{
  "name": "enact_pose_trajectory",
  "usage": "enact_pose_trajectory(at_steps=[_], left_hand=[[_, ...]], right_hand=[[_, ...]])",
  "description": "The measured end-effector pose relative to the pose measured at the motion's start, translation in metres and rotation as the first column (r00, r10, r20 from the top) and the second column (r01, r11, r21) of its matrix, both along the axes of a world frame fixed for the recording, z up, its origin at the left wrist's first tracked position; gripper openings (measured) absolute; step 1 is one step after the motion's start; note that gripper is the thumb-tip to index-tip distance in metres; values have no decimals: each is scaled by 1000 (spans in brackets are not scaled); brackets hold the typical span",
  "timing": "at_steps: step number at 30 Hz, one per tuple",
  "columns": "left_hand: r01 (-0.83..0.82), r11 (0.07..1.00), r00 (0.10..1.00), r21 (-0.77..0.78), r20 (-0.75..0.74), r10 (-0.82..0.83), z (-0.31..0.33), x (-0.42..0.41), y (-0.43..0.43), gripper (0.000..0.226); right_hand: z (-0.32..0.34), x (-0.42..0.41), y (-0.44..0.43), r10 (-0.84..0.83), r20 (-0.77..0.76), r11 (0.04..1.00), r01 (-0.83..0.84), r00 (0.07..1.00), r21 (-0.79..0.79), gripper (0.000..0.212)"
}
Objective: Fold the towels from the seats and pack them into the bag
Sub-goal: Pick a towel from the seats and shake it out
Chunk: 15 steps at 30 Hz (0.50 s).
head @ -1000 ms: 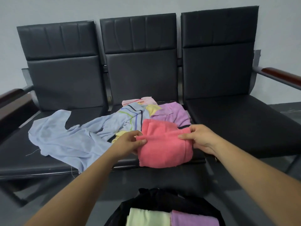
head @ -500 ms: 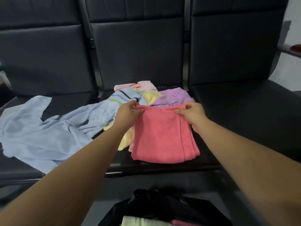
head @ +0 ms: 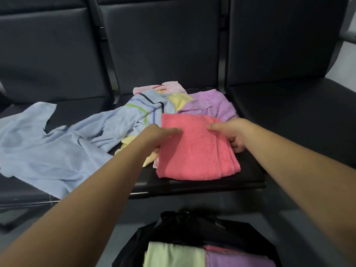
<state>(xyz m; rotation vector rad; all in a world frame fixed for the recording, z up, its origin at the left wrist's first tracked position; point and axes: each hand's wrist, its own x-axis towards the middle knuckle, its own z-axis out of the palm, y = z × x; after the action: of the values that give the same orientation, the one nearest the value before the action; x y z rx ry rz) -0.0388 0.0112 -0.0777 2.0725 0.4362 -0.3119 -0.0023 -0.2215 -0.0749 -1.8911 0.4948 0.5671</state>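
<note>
The folded coral towel lies flat on the middle seat, near its front edge and toward its right side. Its layered edges show along its right side. Both hands are on its far half, one at each side.

The left hand has hold of the towel's left edge. Its thumb lies stretched across the top of the cloth, and its fingers are tucked down beside and under the edge, mostly hidden. The right hand holds the right edge in the same way, with the thumb laid on top pointing inward. Its fingers curl down against the stacked layers at the side. The towel spans the gap between the two hands, and its near half lies free of them.

Behind the coral towel, loose towels are heaped toward the back of the middle seat. A purple towel touches its far edge, a yellow towel lies just beside that, and a pale pink towel sits nearest the backrest. A light blue towel with coloured stripes sprawls from this heap across the left seat to its front edge.

On the floor below the middle seat's front edge stands the black bag, open. Inside it, side by side, are a folded pale green towel and a folded lilac towel.
</note>
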Motion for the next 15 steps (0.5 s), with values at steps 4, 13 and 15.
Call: enact_pose_trajectory(at_steps=[4,13,15], left_hand=[[3,963,998,-271,65,15,-1,-22,-6,42],[9,831,978,-556,180,110,41,-87,-28,34],[6,797,980,-604,163,116,50,-107,-30,39]], right_hand=[[1,-21,2,-30,-81,995,38,996,92,63],[28,-85,-12,-132,109,861,59,985,506,43],[34,-104,-16,-117,120,803,23,986,596,37]])
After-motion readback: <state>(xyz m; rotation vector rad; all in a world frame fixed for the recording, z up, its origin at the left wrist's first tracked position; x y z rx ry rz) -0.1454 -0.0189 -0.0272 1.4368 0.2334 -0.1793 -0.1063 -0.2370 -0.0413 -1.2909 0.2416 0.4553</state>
